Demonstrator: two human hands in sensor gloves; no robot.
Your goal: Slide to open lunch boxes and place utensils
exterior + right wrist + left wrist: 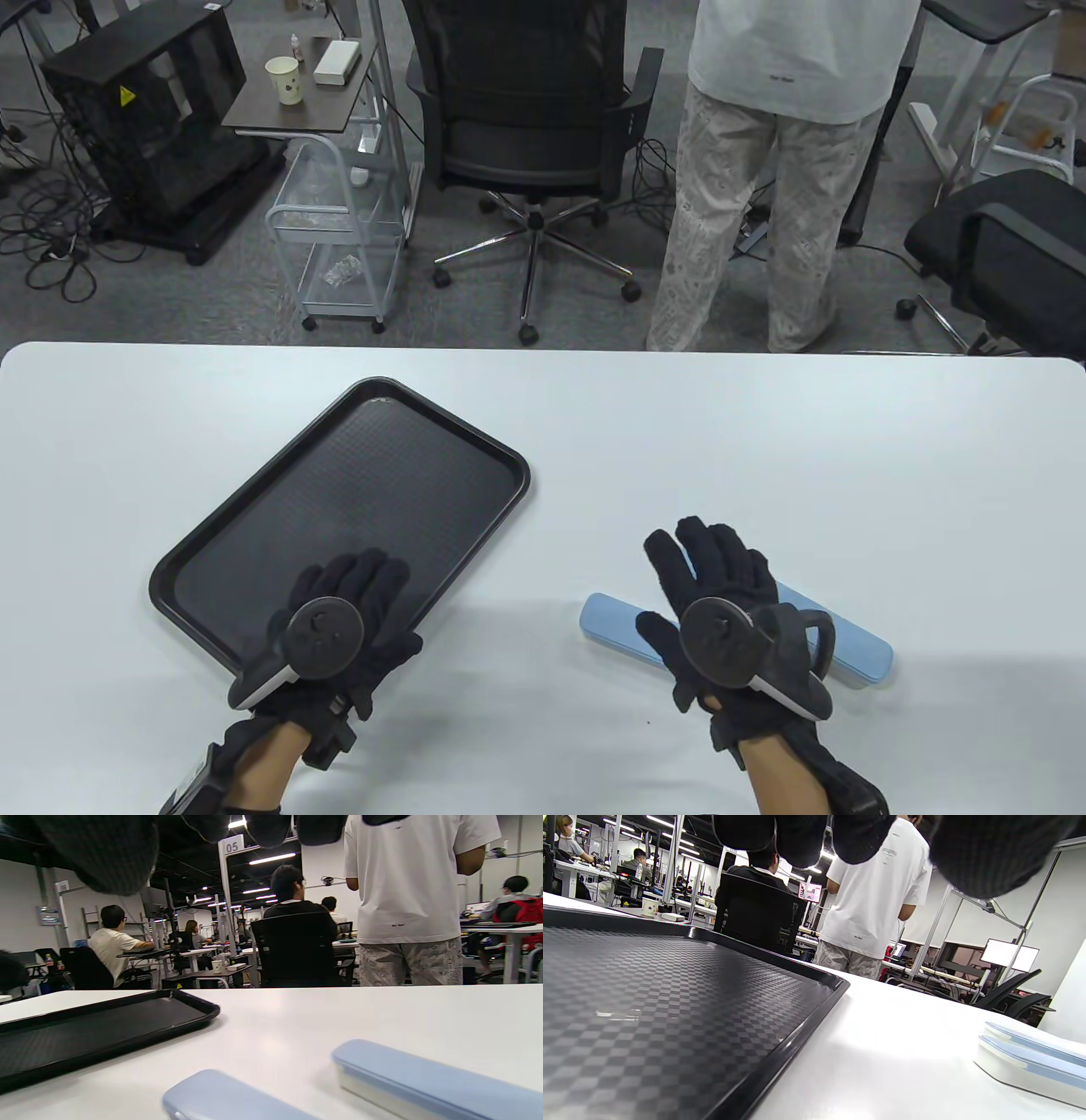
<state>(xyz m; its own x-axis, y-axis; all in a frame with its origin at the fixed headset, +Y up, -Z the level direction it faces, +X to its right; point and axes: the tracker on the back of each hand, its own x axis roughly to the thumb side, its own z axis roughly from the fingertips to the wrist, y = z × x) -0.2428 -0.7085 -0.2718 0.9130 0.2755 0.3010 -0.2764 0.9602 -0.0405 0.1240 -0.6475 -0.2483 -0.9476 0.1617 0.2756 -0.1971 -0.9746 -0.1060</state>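
Two long light-blue utensil boxes lie side by side on the white table at the front right. The nearer box shows both ends. The farther box is mostly hidden under my right hand, which hovers over both with fingers spread and straight, gripping nothing. Both boxes appear closed, and no utensils show. A black textured tray lies at an angle on the left. My left hand is over its near corner, fingers relaxed and empty.
The white table runs to a far edge. Behind it stand a person in a white shirt, a black office chair and a wire cart. In the wrist views the fingers hang above the table.
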